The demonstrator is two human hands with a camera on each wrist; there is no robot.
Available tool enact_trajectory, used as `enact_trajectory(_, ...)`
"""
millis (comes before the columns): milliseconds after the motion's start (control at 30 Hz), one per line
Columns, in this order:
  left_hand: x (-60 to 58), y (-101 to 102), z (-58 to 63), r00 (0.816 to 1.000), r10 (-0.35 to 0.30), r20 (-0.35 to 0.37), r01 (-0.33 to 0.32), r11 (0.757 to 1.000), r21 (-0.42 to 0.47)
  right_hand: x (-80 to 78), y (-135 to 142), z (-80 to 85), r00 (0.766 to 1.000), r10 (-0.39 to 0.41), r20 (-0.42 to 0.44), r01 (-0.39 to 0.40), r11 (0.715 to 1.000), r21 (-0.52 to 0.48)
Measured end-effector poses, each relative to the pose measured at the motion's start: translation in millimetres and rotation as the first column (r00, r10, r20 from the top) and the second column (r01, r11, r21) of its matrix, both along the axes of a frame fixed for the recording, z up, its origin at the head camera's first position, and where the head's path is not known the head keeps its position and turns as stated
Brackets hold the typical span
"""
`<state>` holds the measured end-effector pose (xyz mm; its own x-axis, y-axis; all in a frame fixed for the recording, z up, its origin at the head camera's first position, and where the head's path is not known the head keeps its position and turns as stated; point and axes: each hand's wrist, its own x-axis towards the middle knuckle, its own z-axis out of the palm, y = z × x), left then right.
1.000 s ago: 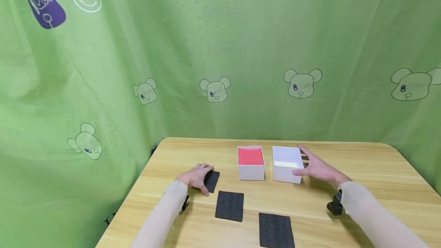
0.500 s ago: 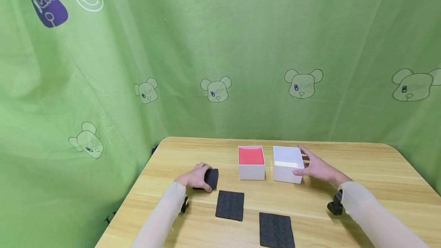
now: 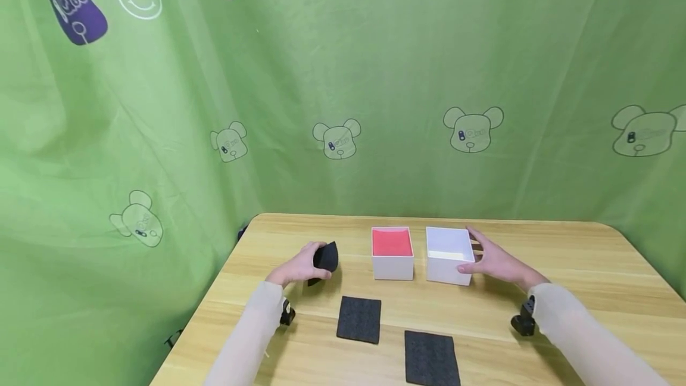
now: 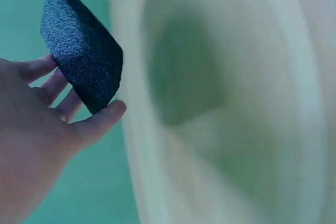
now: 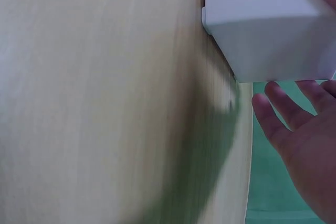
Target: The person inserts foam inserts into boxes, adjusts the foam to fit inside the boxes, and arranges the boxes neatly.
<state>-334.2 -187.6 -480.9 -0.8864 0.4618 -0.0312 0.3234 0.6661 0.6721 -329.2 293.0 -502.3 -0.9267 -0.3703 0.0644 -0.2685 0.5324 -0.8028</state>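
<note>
Hands [image 3: 300,267] [image 3: 497,262] well apart, edge-gripped black square [image 3: 326,258], spaced white boxes [image 3: 393,267] [image 3: 442,271]

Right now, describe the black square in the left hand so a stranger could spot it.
Find the wooden table, then the white box with red inside. Left of it, the left hand grips the black square. It is bent, while the other two squares lie flat.

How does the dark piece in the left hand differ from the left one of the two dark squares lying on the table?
The held piece is bent, while the lying square is flat. The left hand grips the held piece; the lying square rests untouched on the table. Both are thin and dark.
</note>
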Motion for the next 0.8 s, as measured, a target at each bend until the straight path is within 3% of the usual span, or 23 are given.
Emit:
enact_trajectory(233, 2.8, 6.6, 26.3, 1.000, -0.011, 0.006, 0.010, 0.991, 0.134, -0.1, -0.3, -0.9, 1.000, -0.006, 0.000, 0.006, 1.000, -0.005)
enact_trajectory(433, 6.0, 24.3, 52.8, 0.997, -0.071, -0.030, 0.075, 0.979, 0.192, 0.2, -1.0, -0.8, 1.000, -0.003, 0.018, 0.003, 1.000, -0.016)
enact_trajectory(600, 4.9, 48.7, 70.6, 0.991, -0.107, -0.085, 0.118, 0.984, 0.132, 0.2, -0.3, -1.8, 1.000, 0.012, 0.021, -0.012, 0.999, -0.036)
enact_trajectory(800, -2.9, 80.3, 77.6, 0.984, -0.141, -0.111, 0.146, 0.989, 0.037, -0.6, 4.8, -3.7, 0.997, 0.058, 0.053, -0.052, 0.994, -0.099)
